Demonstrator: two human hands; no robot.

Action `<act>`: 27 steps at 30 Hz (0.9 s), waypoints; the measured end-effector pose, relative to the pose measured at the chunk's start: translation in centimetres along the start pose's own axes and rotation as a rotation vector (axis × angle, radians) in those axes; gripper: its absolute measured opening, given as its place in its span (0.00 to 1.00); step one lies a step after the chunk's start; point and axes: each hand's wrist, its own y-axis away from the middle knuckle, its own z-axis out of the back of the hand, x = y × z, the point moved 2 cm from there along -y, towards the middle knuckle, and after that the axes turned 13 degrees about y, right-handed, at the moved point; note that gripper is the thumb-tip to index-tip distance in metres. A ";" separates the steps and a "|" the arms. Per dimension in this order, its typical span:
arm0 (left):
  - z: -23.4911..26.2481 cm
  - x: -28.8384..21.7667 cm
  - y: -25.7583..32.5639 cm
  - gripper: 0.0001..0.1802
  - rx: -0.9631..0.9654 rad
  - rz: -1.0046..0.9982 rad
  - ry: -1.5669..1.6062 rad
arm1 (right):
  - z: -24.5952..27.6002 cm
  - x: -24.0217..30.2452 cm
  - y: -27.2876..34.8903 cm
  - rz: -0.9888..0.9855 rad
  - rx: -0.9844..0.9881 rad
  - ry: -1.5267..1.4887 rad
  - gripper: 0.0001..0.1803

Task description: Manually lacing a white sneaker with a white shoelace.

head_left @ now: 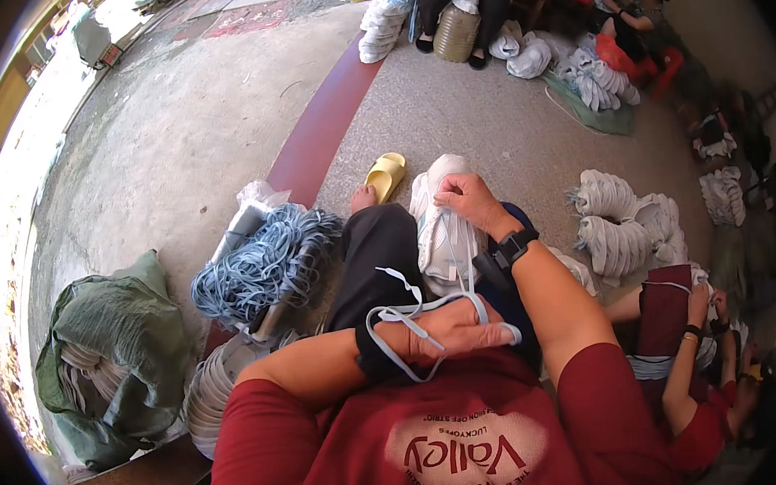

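My left hand (454, 328) lies close against my red shirt, closed on a loop of pale blue shoelace (394, 315) that drapes over my wrist and black wristband. My right hand (471, 201), a black watch on its wrist, reaches forward and grips the top of a white shoe upper (438, 238) resting on my lap between my knees. Thin lace strands run from that upper back toward my left hand. My left leg in dark trousers stretches out, its bare foot next to a yellow slipper (385, 175).
A heap of blue laces (262, 266) spills from a bag at my left, beside a green sack (109, 346) of white uppers. Stacks of white uppers (619, 220) lie at right. Another person in red (690, 374) sits beside me; others sit far ahead.
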 end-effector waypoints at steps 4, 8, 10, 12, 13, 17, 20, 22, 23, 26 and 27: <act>-2.1 -0.6 0.8 0.23 0.150 -0.073 -0.039 | -0.7 -0.4 0.2 -0.060 0.028 -0.161 0.06; -2.6 -1.2 1.2 0.19 0.134 -0.166 -0.163 | -0.7 -0.6 0.5 -0.024 -0.008 -0.250 0.07; -2.5 -2.4 1.4 0.18 0.099 -0.217 -0.284 | 0.2 0.4 1.0 -0.068 -0.012 -0.336 0.06; -2.4 -3.2 1.3 0.18 0.065 -0.383 -0.348 | 0.6 0.5 1.8 -0.113 -0.020 -0.419 0.06; -2.7 -3.6 1.4 0.20 0.027 -0.412 -0.441 | 0.8 0.1 2.6 -0.119 -0.106 -0.546 0.06; -1.8 -3.9 1.5 0.19 0.053 -0.450 -0.668 | 0.9 -1.3 7.2 -0.102 -0.295 -0.652 0.05; -2.1 -4.2 1.0 0.18 0.018 -0.504 -0.684 | 0.1 -1.0 10.2 -0.002 -0.257 -0.371 0.04; -2.3 -4.0 0.6 0.18 0.017 -0.516 -0.678 | -0.1 0.6 11.1 0.063 -0.179 -0.153 0.05; -2.3 -3.9 0.4 0.17 0.016 -0.532 -0.671 | -0.3 1.7 11.2 0.220 -0.289 -0.071 0.07; -2.5 -3.4 -0.1 0.19 0.030 -0.542 -0.630 | -0.8 2.2 10.9 0.410 -0.388 0.108 0.16; -2.5 -3.3 -0.2 0.19 0.030 -0.540 -0.633 | -1.3 2.3 10.4 0.404 -0.371 0.154 0.17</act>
